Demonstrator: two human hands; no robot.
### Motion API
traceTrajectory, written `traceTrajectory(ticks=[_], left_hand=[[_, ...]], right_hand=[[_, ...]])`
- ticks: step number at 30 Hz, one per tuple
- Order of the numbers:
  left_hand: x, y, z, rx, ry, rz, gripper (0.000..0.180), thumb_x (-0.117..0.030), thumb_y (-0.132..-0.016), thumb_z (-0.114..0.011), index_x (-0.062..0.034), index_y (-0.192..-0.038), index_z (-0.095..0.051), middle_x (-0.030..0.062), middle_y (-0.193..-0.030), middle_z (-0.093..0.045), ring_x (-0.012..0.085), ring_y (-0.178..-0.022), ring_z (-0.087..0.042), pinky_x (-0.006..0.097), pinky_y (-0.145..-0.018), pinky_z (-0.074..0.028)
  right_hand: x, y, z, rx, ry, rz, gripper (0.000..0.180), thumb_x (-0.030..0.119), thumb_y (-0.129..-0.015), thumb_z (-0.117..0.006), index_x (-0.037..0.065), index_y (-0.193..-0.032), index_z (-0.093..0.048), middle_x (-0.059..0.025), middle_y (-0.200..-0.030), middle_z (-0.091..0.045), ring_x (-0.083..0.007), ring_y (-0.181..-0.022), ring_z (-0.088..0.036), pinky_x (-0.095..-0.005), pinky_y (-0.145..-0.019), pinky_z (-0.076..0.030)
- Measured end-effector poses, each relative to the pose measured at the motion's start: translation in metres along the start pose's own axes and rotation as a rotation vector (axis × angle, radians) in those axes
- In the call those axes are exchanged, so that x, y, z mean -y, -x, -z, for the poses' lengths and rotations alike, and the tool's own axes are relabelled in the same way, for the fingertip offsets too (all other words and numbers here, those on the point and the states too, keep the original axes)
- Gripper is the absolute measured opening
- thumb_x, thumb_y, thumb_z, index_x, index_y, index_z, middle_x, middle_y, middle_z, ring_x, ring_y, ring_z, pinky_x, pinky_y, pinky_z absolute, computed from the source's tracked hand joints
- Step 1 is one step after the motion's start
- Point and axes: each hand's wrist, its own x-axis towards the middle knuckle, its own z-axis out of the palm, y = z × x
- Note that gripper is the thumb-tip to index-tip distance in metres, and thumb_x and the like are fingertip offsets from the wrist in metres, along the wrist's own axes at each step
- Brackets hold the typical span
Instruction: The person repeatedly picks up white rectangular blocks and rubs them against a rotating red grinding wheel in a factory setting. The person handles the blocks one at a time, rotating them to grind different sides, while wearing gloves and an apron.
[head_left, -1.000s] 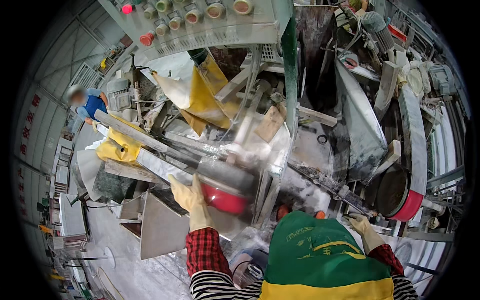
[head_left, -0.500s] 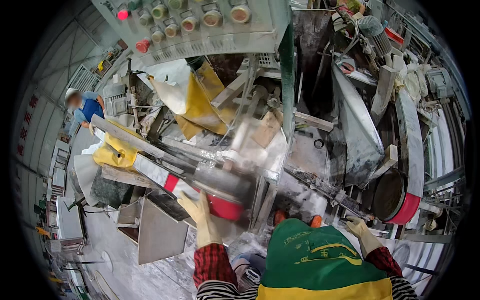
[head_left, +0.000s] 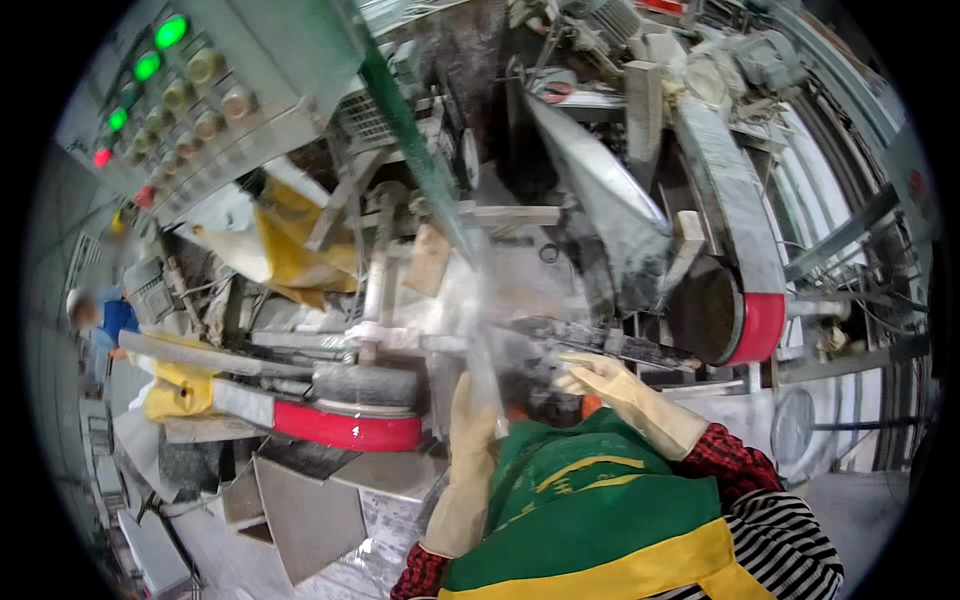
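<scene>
- Just beyond the R hand (head_left: 612, 385): dark rail (head_left: 640, 347), long axis running L–R, sloping down to R; R hand nearer than L. Contact unclear.
- R fingers: pointing L, loosely bent, slightly parted, nothing visibly gripped.
- L hand (head_left: 472, 425): fingers up, beside lower end of pale upright strip (head_left: 482, 375); blurred, can't tell grip or how far open.
- L of that: red band (head_left: 345, 428), approx. horizontal, just apart from L hand.
- Far R: red-rimmed wheel (head_left: 757, 325), well apart from R hand.

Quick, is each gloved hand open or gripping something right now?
Left hand: blurred; open or closed cannot be told.
Right hand: fingers point left; any grip cannot be told.
</scene>
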Motion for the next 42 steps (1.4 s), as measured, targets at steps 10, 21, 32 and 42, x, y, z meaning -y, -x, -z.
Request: traceTrajectory(ticks=[10,21,32,42], left_hand=[[0.014,-0.027,-0.092,0.309,-0.046,0.119,0.069,-0.009,-0.095,-0.066,-0.007,-0.155,-0.032,0.0131,-0.14,-0.056,0.0212,-0.124,-0.057,0.035,-0.103,-0.049],[0.006,-0.024,-0.113,0.418,-0.041,0.097,0.069,-0.005,-0.093,-0.065,-0.0054,-0.154,-0.033,0.0146,-0.144,-0.052,0.0214,-0.128,-0.054,0.035,-0.108,-0.043],[-0.004,-0.034,-0.139,0.553,-0.306,0.137,0.097,-0.002,-0.081,-0.074,-0.0077,-0.16,-0.018,0.0186,-0.134,-0.056,0.0219,-0.117,-0.062,0.029,-0.096,-0.051],[0.02,-0.096,-0.142,0.393,-0.575,0.065,0.046,-0.04,-0.098,-0.065,-0.0041,-0.126,-0.064,-0.0013,-0.089,-0.066,0.0041,-0.069,-0.057,0.019,-0.058,-0.044]], right_hand=[[0.051,0.038,-0.012,-0.133,0.046,0.282,0.072,0.012,-0.089,-0.076,0.004,-0.152,-0.041,-0.0066,-0.1,-0.07,-0.0074,-0.079,-0.06,-0.0217,-0.067,-0.048],[0.073,0.053,0.005,-0.384,0.321,0.38,0.077,0.022,-0.086,-0.081,0.005,-0.151,-0.043,-0.0023,-0.089,-0.067,-0.0087,-0.081,-0.061,-0.0251,-0.073,-0.051],[0.064,0.092,0.012,-0.087,-0.077,0.231,0.071,0.013,-0.095,-0.07,0.011,-0.157,-0.036,0.0017,-0.098,-0.062,-0.0053,-0.08,-0.053,-0.0208,-0.069,-0.044],[0.074,0.122,0.01,-0.078,-0.233,0.192,0.072,0.008,-0.091,-0.072,0.004,-0.154,-0.038,0.0102,-0.086,-0.05,-0.0006,-0.073,-0.042,-0.0168,-0.065,-0.036]])
